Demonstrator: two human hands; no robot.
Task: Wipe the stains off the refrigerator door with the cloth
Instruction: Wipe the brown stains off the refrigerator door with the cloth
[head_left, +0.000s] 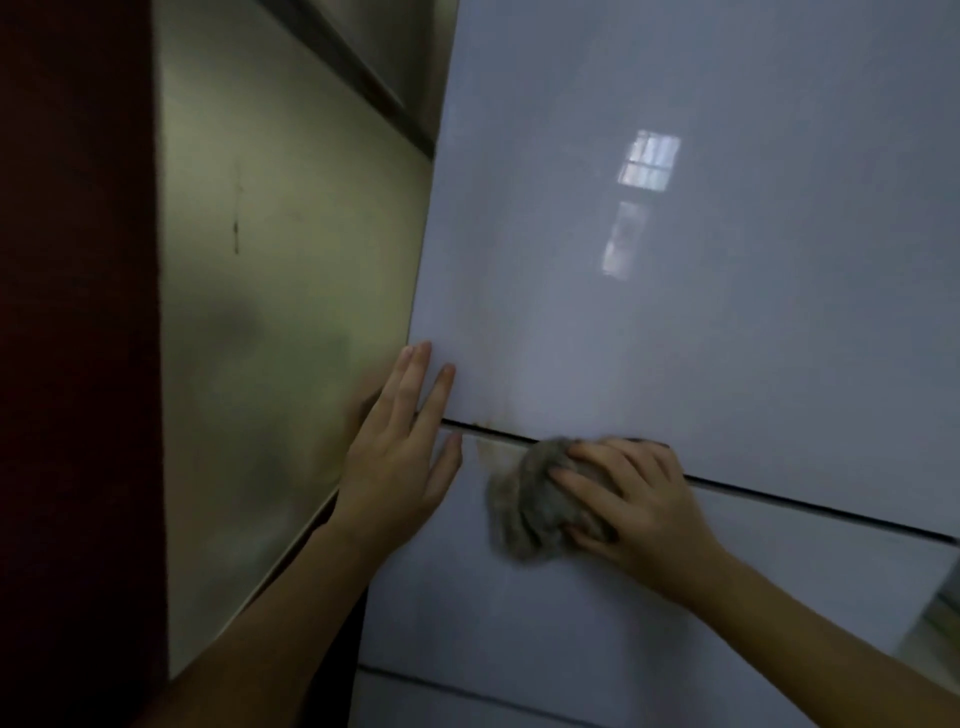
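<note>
The white glossy refrigerator door (675, 312) fills the right of the head view, with a dark gap between its upper and lower panels. Brownish stains (491, 447) sit along that gap near the left edge. A crumpled grey cloth (530, 509) lies against the lower panel just below the gap. My right hand (628, 504) presses the cloth to the door, fingers curled over it. My left hand (405, 447) rests flat on the door's left edge with straight fingers, across the gap.
A pale greenish wall (285, 312) stands left of the refrigerator, and a dark red surface (78, 364) runs down the far left. A second seam (467, 696) crosses the door lower down. A window reflection (647, 161) shines on the upper panel.
</note>
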